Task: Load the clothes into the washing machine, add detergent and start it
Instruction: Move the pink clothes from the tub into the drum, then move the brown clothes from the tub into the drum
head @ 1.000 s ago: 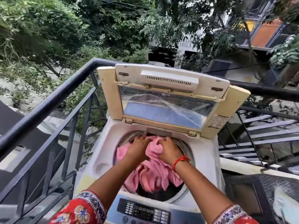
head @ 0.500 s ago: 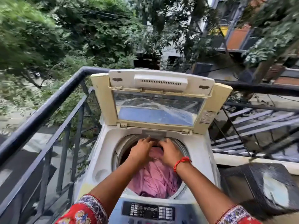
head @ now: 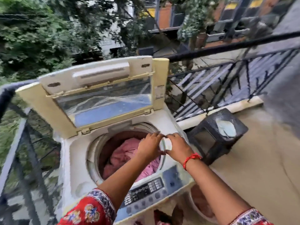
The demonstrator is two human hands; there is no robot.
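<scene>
While crumpled pink cloth (head: 125, 153) fills the round drum (head: 95, 158), both hands' fingers (head: 152, 138) hover loosely spread.

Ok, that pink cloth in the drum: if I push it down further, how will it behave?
Probably floppy: the pink cloth lies in soft bunched folds inside the drum. It should compress under a push instead of sliding as one piece. It looks light and dry, though the blur makes that uncertain.
</scene>
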